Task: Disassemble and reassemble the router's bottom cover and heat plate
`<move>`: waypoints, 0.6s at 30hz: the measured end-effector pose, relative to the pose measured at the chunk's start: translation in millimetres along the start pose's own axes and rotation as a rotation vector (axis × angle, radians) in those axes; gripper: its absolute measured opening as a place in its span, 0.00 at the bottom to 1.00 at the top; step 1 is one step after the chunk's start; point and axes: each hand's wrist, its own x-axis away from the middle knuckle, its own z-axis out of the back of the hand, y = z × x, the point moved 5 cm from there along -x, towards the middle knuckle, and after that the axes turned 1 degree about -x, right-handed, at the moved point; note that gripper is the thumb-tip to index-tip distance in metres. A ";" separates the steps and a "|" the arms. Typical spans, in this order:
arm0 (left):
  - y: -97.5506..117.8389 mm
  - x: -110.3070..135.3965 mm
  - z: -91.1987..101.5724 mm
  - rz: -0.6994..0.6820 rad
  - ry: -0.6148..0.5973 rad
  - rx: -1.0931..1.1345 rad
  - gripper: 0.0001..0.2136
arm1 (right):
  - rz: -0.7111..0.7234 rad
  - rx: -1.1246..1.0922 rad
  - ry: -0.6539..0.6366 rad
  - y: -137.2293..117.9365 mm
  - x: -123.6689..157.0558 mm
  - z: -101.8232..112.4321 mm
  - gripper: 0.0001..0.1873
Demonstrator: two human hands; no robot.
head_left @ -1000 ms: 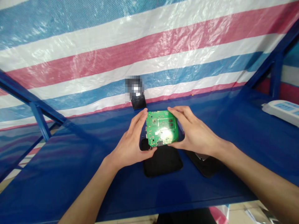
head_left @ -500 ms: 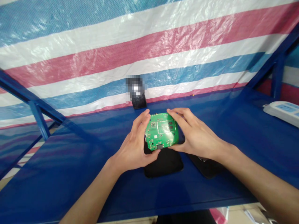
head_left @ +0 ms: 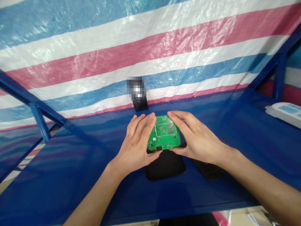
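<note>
A green circuit board (head_left: 166, 130) with a dashed white outline, small chips and a dark connector on its near edge is gripped between both hands above the table. My left hand (head_left: 138, 141) closes on its left side, thumb at the near edge and fingers over the far left corner. On the opposite side my right hand (head_left: 197, 138) pinches it, fingertips at the far edge and thumb below. Dark casing shows around the board's right side and lower left corner. Beneath lies a black rounded cover (head_left: 166, 168). Another dark flat piece (head_left: 210, 169) is partly hidden under my right forearm.
The blue table (head_left: 77, 175) carries a black upright object (head_left: 141, 103), its top pixelated, at the back. A white device with blue panels (head_left: 287, 111) sits far right. Blue metal braces (head_left: 39, 121) flank the table, and a striped sheet (head_left: 117, 59) hangs behind.
The board has tilted slightly, and its left edge now sits against the dark casing. My left fingers have spread and slid right over its far left corner.
</note>
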 end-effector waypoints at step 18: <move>2.4 2.0 -0.3 0.235 0.131 0.736 0.55 | -0.101 -0.535 0.060 -2.4 -2.1 2.1 0.54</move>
